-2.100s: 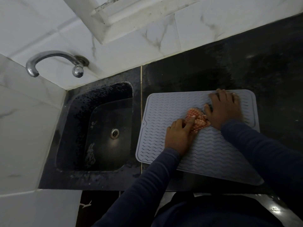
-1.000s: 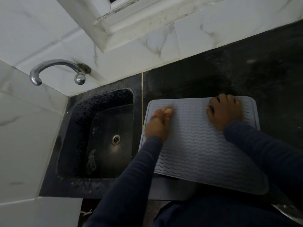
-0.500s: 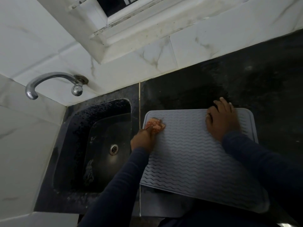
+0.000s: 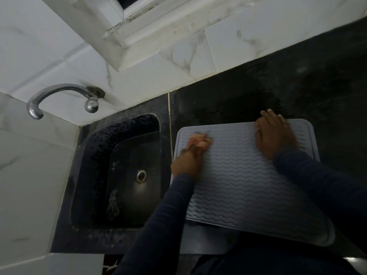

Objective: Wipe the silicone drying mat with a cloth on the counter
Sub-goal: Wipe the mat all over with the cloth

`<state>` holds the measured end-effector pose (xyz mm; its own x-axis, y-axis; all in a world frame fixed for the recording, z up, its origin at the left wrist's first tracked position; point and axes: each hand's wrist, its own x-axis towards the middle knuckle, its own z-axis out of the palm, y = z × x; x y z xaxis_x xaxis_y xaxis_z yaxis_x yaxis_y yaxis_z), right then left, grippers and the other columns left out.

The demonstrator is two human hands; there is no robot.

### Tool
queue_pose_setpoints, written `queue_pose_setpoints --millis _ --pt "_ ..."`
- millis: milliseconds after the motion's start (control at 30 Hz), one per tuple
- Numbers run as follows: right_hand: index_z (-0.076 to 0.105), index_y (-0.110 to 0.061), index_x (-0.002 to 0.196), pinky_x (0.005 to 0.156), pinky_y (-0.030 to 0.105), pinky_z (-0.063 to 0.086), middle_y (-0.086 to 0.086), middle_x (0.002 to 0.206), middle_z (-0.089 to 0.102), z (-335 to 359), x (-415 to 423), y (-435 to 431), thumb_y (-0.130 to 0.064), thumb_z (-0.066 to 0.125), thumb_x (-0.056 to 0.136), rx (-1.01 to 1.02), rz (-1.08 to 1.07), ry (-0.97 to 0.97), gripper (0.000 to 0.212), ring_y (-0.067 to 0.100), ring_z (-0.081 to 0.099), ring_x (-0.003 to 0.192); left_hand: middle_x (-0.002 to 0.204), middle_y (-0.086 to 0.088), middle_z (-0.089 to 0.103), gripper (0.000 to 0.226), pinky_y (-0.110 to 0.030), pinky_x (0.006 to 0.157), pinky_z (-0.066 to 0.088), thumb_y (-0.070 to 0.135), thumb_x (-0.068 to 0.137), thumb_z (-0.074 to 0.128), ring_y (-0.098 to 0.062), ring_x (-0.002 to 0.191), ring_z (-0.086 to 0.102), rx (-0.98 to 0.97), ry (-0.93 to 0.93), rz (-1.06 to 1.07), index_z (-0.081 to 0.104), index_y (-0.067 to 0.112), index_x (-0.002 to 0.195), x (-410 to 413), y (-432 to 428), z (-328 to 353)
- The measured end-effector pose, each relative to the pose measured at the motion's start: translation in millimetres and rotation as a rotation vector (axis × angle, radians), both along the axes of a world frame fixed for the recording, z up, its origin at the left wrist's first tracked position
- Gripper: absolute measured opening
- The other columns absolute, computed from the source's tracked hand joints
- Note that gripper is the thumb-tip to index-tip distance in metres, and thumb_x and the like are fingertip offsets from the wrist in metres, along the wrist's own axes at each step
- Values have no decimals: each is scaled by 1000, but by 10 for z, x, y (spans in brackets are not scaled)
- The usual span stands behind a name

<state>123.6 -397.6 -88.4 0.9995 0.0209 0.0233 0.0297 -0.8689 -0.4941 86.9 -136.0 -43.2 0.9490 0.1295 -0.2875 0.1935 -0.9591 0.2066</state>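
**Presently on the table: one mat, one cloth, two hands**

1. Silicone drying mat (image 4: pixel 248 185): grey and wavy-ribbed. It is lying flat on the dark table (image 4: pixel 307 82), with its left edge running just beside the sink's rim and its near side reaching toward the table's front edge.
2. Cloth (image 4: pixel 199 140): pale orange, bunched and blurred. It is sitting on the mat's far-left corner, touching the ribs.
3. Left hand (image 4: pixel 186 162): its grip is closing on the cloth, with the fingers gathered over it and pressing it onto the mat. Blur is hiding the finer detail.
4. Right hand (image 4: pixel 275 135): it is lying palm-down on the mat near its far-right corner. The grip is wide and holding nothing, and the fingertips are reaching past the mat's far edge onto the table.
5. Sleeves (image 4: pixel 158 225): dark blue, covering both forearms.
6. Sink (image 4: pixel 93 155): a dark basin sitting in the table's left end, with a metal drain (image 4: pixel 141 175) showing at its bottom.
7. Tap (image 4: pixel 59 89): chrome and curved, projecting from the white tiled wall (image 4: pixel 49 46) beyond the sink's far-left corner.
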Motion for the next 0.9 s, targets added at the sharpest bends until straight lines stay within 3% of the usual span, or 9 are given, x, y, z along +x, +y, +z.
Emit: queue_pose_setpoints --millis 100,167,267,400,467,567,700,833,900 --pt "57 -10 115 120 41 10 15 151 38 -15 6 16 -17 44 95 3 -12 -8 26 28 22 145 104 -8 64 62 -38 79 49 69 90 23 -26 90 62 158 62 158 58 26 116 163 448 -22" --pt "57 -9 114 119 42 11 16 151 36 -22 7 17 -17 46 94 -4 -15 -16 24 29 21 146 107 -5 63 55 -34 78 46 64 92 28 -21 88 60 69 7 127 56 25 118 198 317 8" --pt "57 -10 111 119 42 12 15 152 34 -20 3 24 -16 47 93 4 -33 -9 22 29 19 146 112 0 61 45 -34 80 49 60 96 29 -12 89 58 -180 -96 -112 45 34 129 54 -341 -21" --pt "58 -9 112 119 39 11 15 153 32 11 0 10 -14 47 94 23 -45 5 21 28 18 146 115 -11 59 50 -36 77 48 53 98 28 -25 94 59 -111 -9 -483 47 24 134 -240 -1028 -31" --pt "58 -9 111 119 40 12 15 152 33 7 -11 1 -14 47 94 34 -41 -4 20 29 19 146 110 -7 60 52 -33 78 46 58 96 25 -22 94 59 -91 -27 -435 51 26 127 -185 -774 -8" --pt "58 -7 108 118 40 13 18 150 36 -4 -24 -14 -13 47 94 61 -35 -26 19 31 21 145 102 -2 62 48 -36 79 49 66 94 24 -20 90 60 -59 -18 -163 53 36 118 -94 7 -61" --pt "58 -7 108 118 41 12 19 150 36 -4 -19 7 -14 46 95 54 -34 -30 19 31 22 145 104 -9 65 48 -39 81 50 63 93 31 -29 92 63 153 36 79 58 30 115 59 477 -4" --pt "57 -7 112 118 41 10 18 151 34 15 -10 19 -16 45 96 35 -43 -24 22 31 20 145 102 6 59 47 -31 75 50 64 95 26 -7 82 57 -113 -111 -19 52 34 121 7 -53 31" --pt "57 -8 114 119 41 11 17 152 33 22 -16 28 -17 46 96 25 -46 -18 23 30 20 146 100 2 61 55 -37 77 53 67 93 20 -11 82 58 -161 -82 -225 47 30 125 -189 -532 -31"
